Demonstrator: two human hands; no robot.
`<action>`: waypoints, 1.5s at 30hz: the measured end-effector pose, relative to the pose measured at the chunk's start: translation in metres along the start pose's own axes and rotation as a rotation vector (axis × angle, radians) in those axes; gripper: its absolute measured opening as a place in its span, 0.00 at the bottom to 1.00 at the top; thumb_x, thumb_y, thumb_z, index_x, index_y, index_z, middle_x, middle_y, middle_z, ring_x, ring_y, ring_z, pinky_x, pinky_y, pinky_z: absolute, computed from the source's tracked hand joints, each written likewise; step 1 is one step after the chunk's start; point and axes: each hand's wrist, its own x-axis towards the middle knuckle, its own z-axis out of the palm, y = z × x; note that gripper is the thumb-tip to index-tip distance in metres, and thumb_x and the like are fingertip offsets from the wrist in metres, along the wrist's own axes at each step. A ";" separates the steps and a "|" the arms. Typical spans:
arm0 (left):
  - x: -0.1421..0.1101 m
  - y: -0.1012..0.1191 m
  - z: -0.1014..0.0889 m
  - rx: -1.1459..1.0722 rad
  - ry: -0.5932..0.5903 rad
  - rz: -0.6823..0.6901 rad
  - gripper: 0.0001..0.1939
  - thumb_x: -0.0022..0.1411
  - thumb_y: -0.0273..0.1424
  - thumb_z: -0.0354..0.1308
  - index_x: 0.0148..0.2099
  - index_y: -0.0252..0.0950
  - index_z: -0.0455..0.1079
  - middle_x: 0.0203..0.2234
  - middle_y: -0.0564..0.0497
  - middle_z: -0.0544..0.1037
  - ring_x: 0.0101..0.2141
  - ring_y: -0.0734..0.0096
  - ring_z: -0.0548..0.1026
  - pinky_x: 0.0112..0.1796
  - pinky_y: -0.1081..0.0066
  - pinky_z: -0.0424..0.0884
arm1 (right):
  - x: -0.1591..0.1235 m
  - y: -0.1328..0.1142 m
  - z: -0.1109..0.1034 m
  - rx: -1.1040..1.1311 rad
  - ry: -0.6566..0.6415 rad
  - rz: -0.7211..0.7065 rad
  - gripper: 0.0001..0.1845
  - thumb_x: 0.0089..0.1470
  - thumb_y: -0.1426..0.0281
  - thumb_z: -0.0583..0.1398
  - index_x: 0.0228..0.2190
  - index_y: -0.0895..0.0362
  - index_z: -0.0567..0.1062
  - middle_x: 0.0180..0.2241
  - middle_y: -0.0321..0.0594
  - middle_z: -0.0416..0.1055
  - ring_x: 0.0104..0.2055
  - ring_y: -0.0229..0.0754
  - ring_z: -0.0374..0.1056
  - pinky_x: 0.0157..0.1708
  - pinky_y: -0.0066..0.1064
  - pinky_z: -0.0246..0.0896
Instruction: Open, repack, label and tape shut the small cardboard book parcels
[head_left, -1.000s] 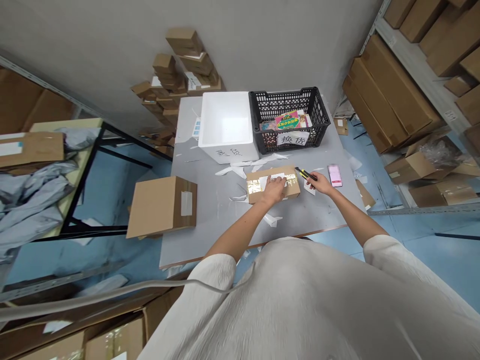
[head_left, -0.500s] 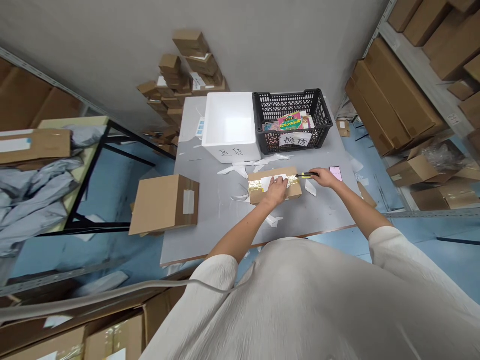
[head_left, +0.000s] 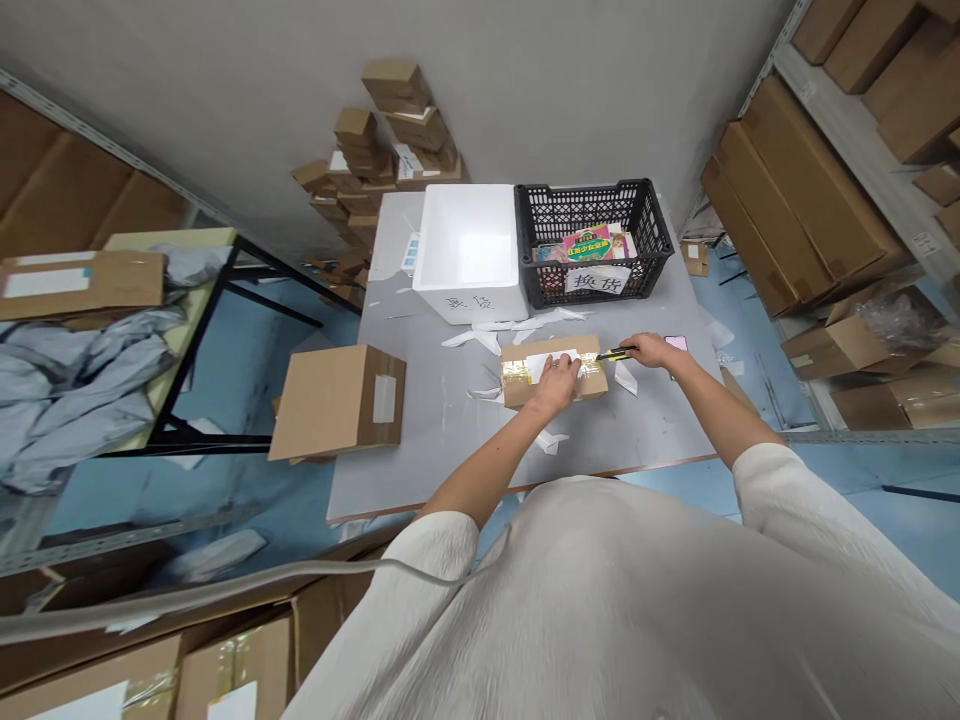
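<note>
A small taped cardboard box [head_left: 592, 377] with a white label [head_left: 538, 366] on top lies on the grey table. My left hand [head_left: 556, 382] rests on the box top, its fingers spread over the label. Wrapped in my right hand [head_left: 649, 350] is a yellow and black utility knife [head_left: 618, 354]. Its tip points left and meets the taped right end of the box; whether the blade is in the tape is too small to tell. Just beyond my right wrist lies a phone [head_left: 676, 343], partly covered by the hand.
Behind the box stand a white foam bin [head_left: 471, 250] and a black plastic crate [head_left: 596, 245] holding colourful packages. Paper scraps [head_left: 491, 338] lie around on the table [head_left: 442, 440]. A larger carton [head_left: 337, 402] is at its left edge. Loaded shelves [head_left: 840, 110] stand to the right.
My right hand has brought the utility knife from beside the box to its right end, turning it flatter. My left hand has stayed on the box. The whole view has shifted slightly.
</note>
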 end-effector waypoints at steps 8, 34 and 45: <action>-0.003 0.001 -0.003 -0.030 -0.020 -0.012 0.40 0.64 0.30 0.70 0.74 0.40 0.60 0.66 0.35 0.71 0.64 0.45 0.76 0.77 0.45 0.49 | 0.000 0.019 -0.001 0.307 -0.123 0.023 0.10 0.54 0.57 0.72 0.36 0.49 0.88 0.28 0.33 0.79 0.31 0.42 0.67 0.34 0.31 0.60; -0.004 0.003 -0.008 0.012 -0.030 -0.007 0.38 0.66 0.32 0.70 0.74 0.44 0.62 0.67 0.38 0.72 0.62 0.46 0.79 0.77 0.44 0.49 | -0.044 0.003 0.047 0.722 -0.022 0.128 0.24 0.54 0.47 0.73 0.43 0.51 0.88 0.24 0.32 0.73 0.26 0.39 0.65 0.23 0.27 0.61; -0.003 0.003 -0.007 0.013 -0.020 -0.012 0.38 0.67 0.32 0.68 0.75 0.41 0.60 0.66 0.37 0.72 0.61 0.46 0.79 0.78 0.46 0.48 | -0.055 0.001 0.051 0.764 -0.126 0.163 0.23 0.52 0.49 0.75 0.42 0.52 0.86 0.25 0.30 0.72 0.24 0.35 0.62 0.21 0.26 0.54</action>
